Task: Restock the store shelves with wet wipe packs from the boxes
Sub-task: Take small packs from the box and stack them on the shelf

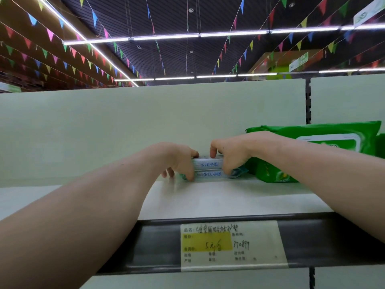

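My left hand [179, 161] and right hand [229, 155] grip two stacked wipe packs [210, 169] — fingers curled — on a pale shelf [208, 198]. Bunting [50, 34] overhead.

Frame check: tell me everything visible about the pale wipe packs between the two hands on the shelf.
The pale wipe packs are two flat, glossy plastic packs stacked one on the other, blue characters printed on each front edge, a teal crimped end at lower right. They lie level on the white shelf, left of a green pack. The left hand grips their left end, the right hand their right end.
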A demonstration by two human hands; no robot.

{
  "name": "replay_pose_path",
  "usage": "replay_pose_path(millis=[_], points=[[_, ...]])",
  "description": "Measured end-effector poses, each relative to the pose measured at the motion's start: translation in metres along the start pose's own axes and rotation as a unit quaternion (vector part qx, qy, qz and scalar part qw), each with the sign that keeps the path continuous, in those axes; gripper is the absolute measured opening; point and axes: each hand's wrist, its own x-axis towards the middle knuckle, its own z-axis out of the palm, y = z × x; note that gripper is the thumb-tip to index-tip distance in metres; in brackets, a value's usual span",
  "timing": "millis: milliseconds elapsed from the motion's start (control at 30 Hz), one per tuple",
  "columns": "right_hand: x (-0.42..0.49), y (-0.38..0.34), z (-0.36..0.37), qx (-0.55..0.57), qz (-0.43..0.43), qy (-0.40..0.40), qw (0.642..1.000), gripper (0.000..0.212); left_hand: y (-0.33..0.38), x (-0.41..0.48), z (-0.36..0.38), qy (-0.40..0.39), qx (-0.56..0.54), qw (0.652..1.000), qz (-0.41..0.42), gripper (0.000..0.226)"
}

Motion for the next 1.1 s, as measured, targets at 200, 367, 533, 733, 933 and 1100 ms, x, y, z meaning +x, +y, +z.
replay_pose_path(millis=[200,367,533,733,933,1100], points=[[0.0,-0.001,0.0,-0.01,0.002,-0.003,1.0,0.06,0.0,0.008,0.004,0.04,-0.032,0.998,0.029,0.068],[0.001,-0.001,0.002,-0.041,0.008,-0.002,0.999,0.062,-0.001,0.012,0.004,0.015,-0.092,0.995,0.031,0.066],[0.006,0.002,0.007,-0.074,0.009,0.018,0.997,0.058,-0.002,0.013,-0.001,0.001,-0.147,0.989,0.021,0.055],[0.006,0.008,0.004,-0.023,-0.005,0.015,1.0,0.053,-0.005,0.013,-0.001,0.032,-0.104,0.994,0.02,0.052],[0.005,0.005,0.006,-0.003,-0.012,0.018,1.0,0.042,-0.007,0.01,-0.001,0.031,-0.137,0.99,0.014,0.046],[-0.003,-0.002,0.001,-0.044,-0.022,0.038,0.998,0.032,-0.005,0.008,0.0,0.046,-0.09,0.995,0.009,0.043]])
